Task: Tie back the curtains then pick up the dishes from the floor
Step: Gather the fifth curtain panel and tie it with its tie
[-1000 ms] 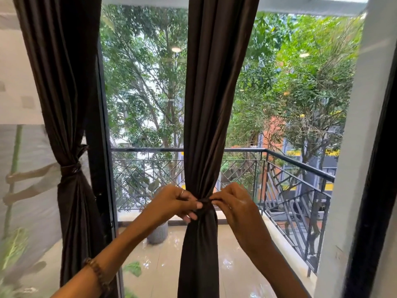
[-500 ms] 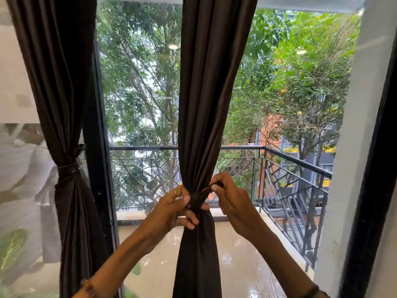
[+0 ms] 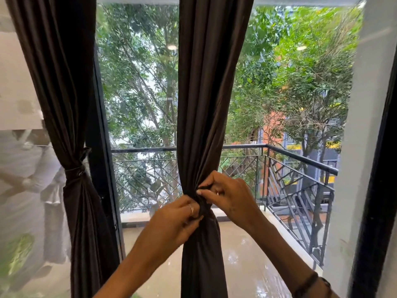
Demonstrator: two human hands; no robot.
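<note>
A dark brown curtain (image 3: 206, 104) hangs in the middle of the window, gathered narrow at waist height. My left hand (image 3: 171, 220) grips the gathered cloth and the tie-back band (image 3: 204, 206) from the left. My right hand (image 3: 227, 196) pinches the dark end of the band just above, from the right. A second dark curtain (image 3: 64, 93) on the left hangs bound by its own tie-back (image 3: 75, 171). No dishes are in view.
Behind the glass lies a wet balcony floor (image 3: 247, 265) with a black metal railing (image 3: 300, 162) and a potted plant (image 3: 154, 203). A black door frame (image 3: 101, 168) stands between the curtains. A white wall and dark frame (image 3: 373, 168) close off the right.
My right hand has drawn the band's end in toward the curtain and my left hand has closed tighter round the gather. The view has shifted slightly.
</note>
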